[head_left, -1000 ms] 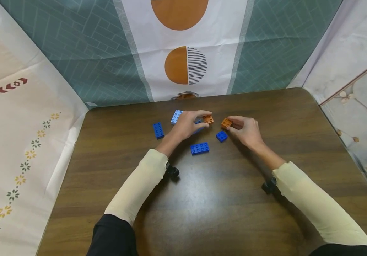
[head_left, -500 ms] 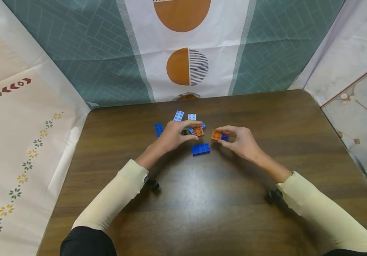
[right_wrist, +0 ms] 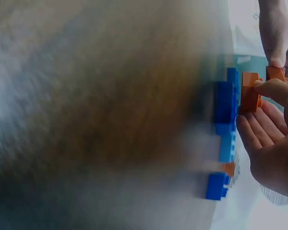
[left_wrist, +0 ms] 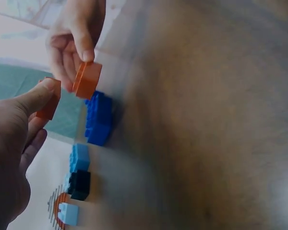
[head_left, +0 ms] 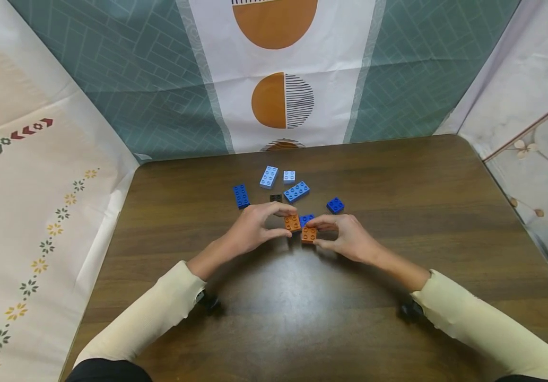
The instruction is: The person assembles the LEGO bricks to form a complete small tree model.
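Note:
Between thumb and fingers, my left hand (head_left: 250, 228) pinches an orange toy brick (head_left: 292, 223). A second orange brick (head_left: 309, 236) is pinched by my right hand (head_left: 350, 237). The two bricks are side by side, close together, studs facing up in the head view. In the left wrist view, the right hand's orange brick (left_wrist: 89, 80) overlaps the end of a dark blue brick (left_wrist: 100, 120). That dark blue brick (head_left: 306, 218) lies on the table just behind the hands, partly hidden in the head view. The right wrist view shows the thumb on the orange brick's (right_wrist: 249, 92) side.
Behind the hands lie a square dark blue brick (head_left: 335, 205), a medium blue brick (head_left: 296, 192) and a black brick (head_left: 276, 198). Farther back are two light blue bricks (head_left: 269, 177). Another dark blue brick (head_left: 241, 196) lies left on the wooden table (head_left: 398, 185).
Both hands have come nearer to the person, each carrying its orange brick, and the bricks have drawn together. The blue, black and light blue bricks behind are now more exposed.

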Demonstrator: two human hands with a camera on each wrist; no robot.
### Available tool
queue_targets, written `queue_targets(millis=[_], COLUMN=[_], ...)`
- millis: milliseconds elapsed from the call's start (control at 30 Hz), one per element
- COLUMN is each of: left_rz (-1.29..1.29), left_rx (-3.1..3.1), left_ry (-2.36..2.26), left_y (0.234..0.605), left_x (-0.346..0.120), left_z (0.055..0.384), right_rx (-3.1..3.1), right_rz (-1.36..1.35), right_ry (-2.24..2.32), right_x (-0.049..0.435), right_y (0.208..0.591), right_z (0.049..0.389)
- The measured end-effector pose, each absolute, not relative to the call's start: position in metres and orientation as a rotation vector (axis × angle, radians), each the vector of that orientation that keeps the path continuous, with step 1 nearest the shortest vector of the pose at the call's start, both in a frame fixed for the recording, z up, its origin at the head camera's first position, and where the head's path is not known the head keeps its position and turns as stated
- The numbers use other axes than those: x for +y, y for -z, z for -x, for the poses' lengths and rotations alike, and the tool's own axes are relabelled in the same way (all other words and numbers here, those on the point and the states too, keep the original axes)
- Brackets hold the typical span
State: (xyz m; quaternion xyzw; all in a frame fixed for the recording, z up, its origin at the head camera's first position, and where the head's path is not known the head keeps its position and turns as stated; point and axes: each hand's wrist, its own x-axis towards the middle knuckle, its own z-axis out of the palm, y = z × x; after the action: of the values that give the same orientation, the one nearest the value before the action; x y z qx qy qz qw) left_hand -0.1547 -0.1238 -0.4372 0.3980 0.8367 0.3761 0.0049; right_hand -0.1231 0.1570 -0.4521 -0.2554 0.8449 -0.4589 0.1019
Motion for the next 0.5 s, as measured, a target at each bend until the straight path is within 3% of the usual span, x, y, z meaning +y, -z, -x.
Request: queue_targets(millis=[500], left_rz=[-1.195], left_rx=[2.603], left_ry=[-1.180], left_y=[0.463], left_x=[-0.126], left_z=[0.132], right_rx=[2.369], right_rz=[0.775], right_ry=[1.395], right_x=[0.141], right_y=[0.472], right_z=[0.121])
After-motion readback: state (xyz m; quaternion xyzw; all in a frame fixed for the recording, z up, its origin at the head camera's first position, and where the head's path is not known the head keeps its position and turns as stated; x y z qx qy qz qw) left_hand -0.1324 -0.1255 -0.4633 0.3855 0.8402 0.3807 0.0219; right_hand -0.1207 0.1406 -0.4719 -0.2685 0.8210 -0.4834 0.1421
